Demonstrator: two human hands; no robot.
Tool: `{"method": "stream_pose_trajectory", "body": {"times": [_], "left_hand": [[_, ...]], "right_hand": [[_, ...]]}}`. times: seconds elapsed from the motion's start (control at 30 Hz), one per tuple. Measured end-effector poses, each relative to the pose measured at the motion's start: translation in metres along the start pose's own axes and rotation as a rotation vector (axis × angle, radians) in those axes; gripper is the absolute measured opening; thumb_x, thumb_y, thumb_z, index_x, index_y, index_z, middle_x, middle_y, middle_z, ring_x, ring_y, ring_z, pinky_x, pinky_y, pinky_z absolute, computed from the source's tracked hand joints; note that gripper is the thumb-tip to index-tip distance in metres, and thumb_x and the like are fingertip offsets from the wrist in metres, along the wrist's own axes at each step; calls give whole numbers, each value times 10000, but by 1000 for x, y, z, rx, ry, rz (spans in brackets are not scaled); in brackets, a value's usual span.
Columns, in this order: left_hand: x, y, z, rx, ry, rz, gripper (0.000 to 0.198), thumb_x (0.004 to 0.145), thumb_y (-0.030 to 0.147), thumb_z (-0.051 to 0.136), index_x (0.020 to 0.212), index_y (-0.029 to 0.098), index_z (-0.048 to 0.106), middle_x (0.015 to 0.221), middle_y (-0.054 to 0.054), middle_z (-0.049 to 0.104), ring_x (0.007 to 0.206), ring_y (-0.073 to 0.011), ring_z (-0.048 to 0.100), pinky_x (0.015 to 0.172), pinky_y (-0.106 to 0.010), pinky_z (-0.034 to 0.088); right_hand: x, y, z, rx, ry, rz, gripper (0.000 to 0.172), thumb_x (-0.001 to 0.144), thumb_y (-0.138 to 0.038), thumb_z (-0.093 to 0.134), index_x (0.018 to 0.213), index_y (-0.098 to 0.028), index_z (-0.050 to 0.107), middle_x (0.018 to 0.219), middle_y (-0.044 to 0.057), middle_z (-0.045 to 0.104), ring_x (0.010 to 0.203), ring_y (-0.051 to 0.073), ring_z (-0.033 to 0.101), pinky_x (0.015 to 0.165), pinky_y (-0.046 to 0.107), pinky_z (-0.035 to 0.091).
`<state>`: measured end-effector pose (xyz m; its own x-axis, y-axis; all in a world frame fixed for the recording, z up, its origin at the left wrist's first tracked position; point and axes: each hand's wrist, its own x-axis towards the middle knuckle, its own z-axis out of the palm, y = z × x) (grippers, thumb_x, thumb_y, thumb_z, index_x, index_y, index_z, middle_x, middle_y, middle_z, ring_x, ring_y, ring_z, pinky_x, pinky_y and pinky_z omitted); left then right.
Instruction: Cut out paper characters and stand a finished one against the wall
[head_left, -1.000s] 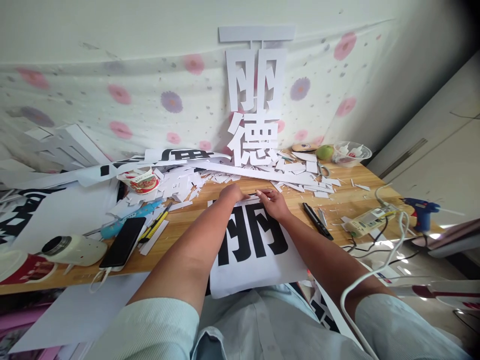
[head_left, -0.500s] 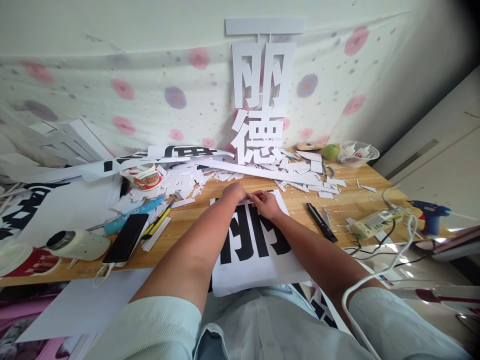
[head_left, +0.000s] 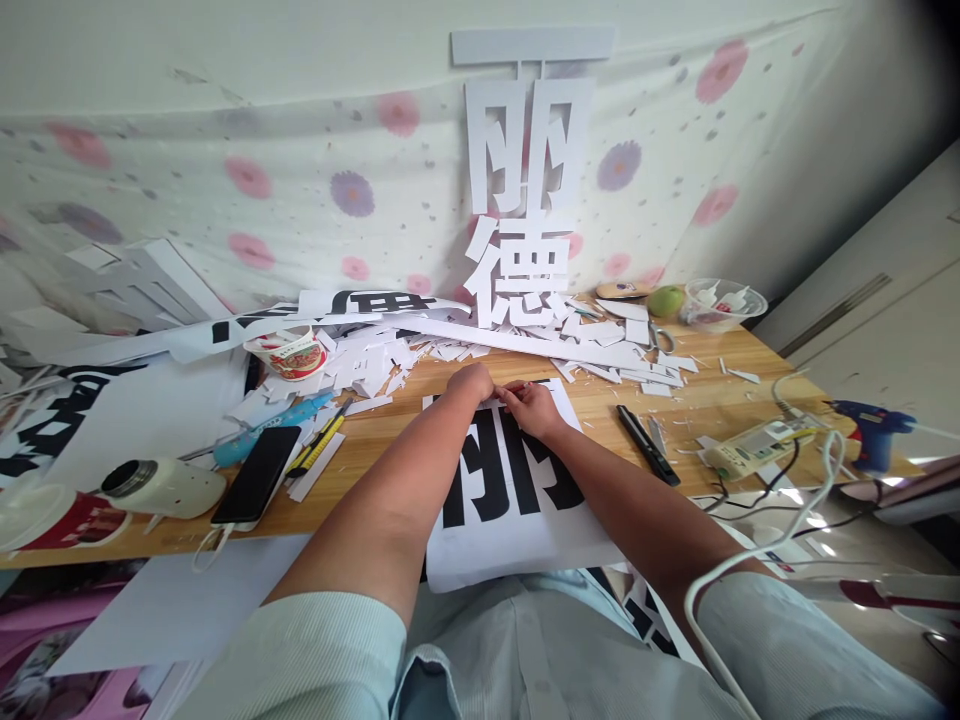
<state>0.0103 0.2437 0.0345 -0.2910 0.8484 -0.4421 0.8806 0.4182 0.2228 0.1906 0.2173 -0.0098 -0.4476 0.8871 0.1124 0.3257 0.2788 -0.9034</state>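
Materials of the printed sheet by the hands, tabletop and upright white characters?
Printed sheet: likely paper, matte; lower end curves.
Tabletop: wood or wood-look laminate, satin; grain lines show.
White characters: perhaps foam board, matte; they stand flat, though stiff card is possible.

White sheet (head_left: 516,490), one bold black character in two near-matching halves, upright from the near side; lies mid-scene at the near edge of the wooden table (head_left: 701,400), blank near end overhanging, slightly curved; right side and far end partly hidden, top strokes unclear.
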Motion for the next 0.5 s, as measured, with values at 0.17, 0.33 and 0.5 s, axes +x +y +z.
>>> {"method": "stream_pose_trajectory", "body": {"times": [0.17, 0.33, 0.5], "left_hand": [[6, -3, 3, -67, -33, 19, 638, 779, 663, 935, 1201, 202, 810, 1102, -237, 817, 1137, -471, 772, 999, -579, 638], [17, -5, 7, -37, -35, 14, 503, 756, 537, 975, 1084, 197, 805, 1039, -207, 826, 1069, -427, 796, 855, -456, 665], [25, -7, 10, -12, -25, 23, 389, 748, 477, 978, 979, 220, 801, 913, -157, 825, 945, -373, 802, 788, -427, 651]], "right_hand": [[0, 7, 4, 56, 8, 35, 388, 1036, -522, 682, 819, -224, 805, 1048, 88, 871, 838, 250, 831, 787, 329, 650], [2, 12, 12, 144, 4, -13, 352, 1006, -542, 705, 926, -228, 842, 1008, 80, 873, 850, 278, 833, 770, 365, 671], [3, 13, 16, 187, 5, -10, 314, 986, -518, 719, 971, -232, 848, 1005, 69, 875, 890, 285, 836, 768, 369, 683]]}}
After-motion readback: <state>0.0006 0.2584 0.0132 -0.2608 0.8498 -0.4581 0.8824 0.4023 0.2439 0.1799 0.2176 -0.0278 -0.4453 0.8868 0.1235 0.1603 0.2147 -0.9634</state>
